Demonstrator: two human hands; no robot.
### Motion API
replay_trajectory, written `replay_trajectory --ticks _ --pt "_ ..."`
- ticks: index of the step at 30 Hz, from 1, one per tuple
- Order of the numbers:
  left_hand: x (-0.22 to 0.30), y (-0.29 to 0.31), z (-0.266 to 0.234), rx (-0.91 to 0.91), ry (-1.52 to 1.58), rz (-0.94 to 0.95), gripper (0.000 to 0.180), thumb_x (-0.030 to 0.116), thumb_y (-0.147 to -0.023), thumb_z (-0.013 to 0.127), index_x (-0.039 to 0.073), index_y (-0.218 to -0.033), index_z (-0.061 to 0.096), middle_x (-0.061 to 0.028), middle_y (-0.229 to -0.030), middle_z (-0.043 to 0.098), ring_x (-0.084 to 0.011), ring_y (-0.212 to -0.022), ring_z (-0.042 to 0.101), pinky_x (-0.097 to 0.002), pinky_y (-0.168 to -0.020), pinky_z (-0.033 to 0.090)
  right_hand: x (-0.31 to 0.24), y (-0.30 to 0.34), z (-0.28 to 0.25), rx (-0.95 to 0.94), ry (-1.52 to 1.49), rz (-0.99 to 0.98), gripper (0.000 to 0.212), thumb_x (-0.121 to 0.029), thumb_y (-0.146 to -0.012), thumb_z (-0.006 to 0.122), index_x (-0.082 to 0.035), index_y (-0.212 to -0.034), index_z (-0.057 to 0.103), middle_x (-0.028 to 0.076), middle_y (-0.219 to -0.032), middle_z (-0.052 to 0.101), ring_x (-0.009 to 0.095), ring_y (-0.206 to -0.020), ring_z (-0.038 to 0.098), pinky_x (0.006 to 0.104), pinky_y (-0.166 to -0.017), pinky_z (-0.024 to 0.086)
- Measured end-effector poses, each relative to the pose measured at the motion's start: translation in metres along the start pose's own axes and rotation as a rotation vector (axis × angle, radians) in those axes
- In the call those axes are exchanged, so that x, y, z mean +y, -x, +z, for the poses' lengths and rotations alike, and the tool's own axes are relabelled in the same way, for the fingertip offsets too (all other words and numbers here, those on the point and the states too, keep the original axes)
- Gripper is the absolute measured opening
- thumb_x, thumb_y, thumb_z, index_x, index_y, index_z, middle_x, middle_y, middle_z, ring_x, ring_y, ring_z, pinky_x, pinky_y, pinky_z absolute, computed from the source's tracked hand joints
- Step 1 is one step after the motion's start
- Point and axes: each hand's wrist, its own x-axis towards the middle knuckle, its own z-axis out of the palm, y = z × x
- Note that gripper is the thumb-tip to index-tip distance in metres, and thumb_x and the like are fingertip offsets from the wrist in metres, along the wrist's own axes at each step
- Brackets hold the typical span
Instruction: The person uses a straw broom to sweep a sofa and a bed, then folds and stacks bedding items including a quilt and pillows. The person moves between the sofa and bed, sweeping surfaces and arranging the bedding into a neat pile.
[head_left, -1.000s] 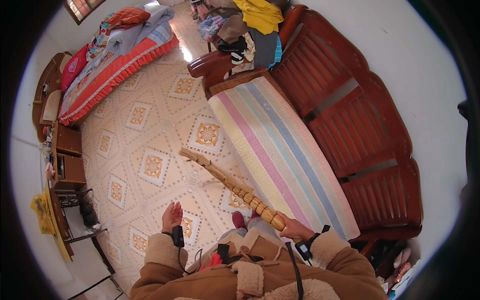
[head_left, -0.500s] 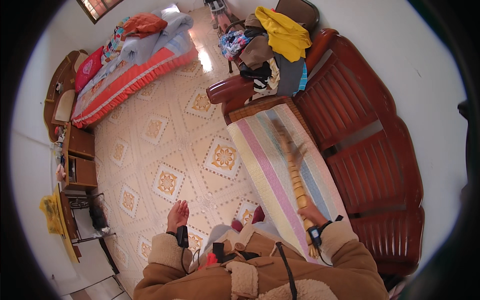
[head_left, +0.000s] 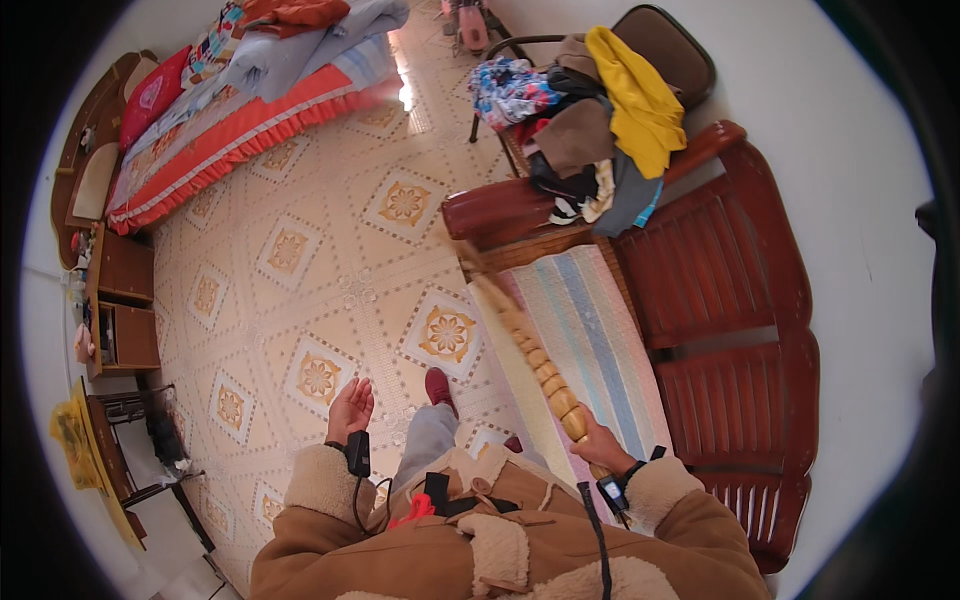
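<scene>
My right hand (head_left: pixel 603 446) is closed around a tan straw hand broom (head_left: pixel 548 376), whose stalks are bound into rounded segments. The broom slants up and to the left, above the left edge of a striped mat (head_left: pixel 595 325) on a wooden bench seat. Motion smears its far end, and I cannot tell whether it touches the mat. My left hand (head_left: pixel 351 410) hangs over the tiled floor with nothing in it, palm turned inward and fingers loosely stretched.
The bench's slatted red-brown back (head_left: pixel 705 265) runs along the right wall. Beyond its armrest (head_left: pixel 490 212), a chair bears a heap of clothes (head_left: pixel 590 125). A bed with a red frilled edge (head_left: pixel 235 140) and a brown cabinet (head_left: pixel 128 270) stand at the left.
The broom has swung left, from over the middle of the mat toward its left edge. My left foot has come forward onto the tiles. The view has shifted along the bench.
</scene>
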Motion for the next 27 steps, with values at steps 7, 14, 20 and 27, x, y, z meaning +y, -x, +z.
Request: replay_trajectory --ticks 7,14,20,27 --pt "0.039 -0.051 0.008 0.064 -0.098 -0.078 0.031 0.023 -0.080 0.063 0.010 -0.106 0.050 -0.0063 -0.102 0.059 -0.0155 -0.086 0.057 -0.0274 -0.074 0.049 -0.063 -0.030 0.021 -0.339 -0.028 -0.117 0.089 -0.023 -0.063 0.062 -0.013 -0.138 0.015 0.025 -0.095 0.058 0.035 -0.088 0.058 0.0372 -0.077 0.045" --pt "-0.004 -0.052 0.021 0.025 -0.207 -0.441 0.057 0.046 -0.072 0.068 0.017 -0.115 0.048 -0.0063 -0.117 0.044 -0.0261 -0.107 0.041 -0.0419 -0.094 0.032 -0.139 -0.110 0.049 -0.578 0.067 -0.407 0.087 -0.024 -0.065 0.059 -0.015 -0.138 0.014 0.025 -0.109 0.052 0.037 -0.098 0.053 0.0370 -0.083 0.041" --pt "-0.020 -0.056 0.034 0.041 0.129 -0.221 0.023 0.023 -0.080 0.063 0.006 -0.093 0.054 -0.0117 -0.093 0.059 -0.0267 -0.092 0.056 -0.0438 -0.088 0.043 -0.146 -0.178 0.083 -0.724 -0.067 -0.576 0.084 -0.025 -0.069 0.062 -0.013 -0.138 0.016 0.022 -0.109 0.051 0.034 -0.095 0.054 0.0371 -0.083 0.041" --pt "-0.031 -0.066 0.013 0.172 0.195 -0.147 0.018 0.018 -0.079 0.061 0.004 -0.087 0.055 -0.0092 -0.083 0.059 -0.0249 -0.086 0.057 -0.0463 -0.086 0.044 -0.058 -0.355 0.058 -0.006 -0.233 -0.282 0.028 -0.022 -0.078 0.061 -0.002 -0.098 0.058 0.014 -0.076 0.062 0.020 -0.070 0.060 0.0330 -0.063 0.047"
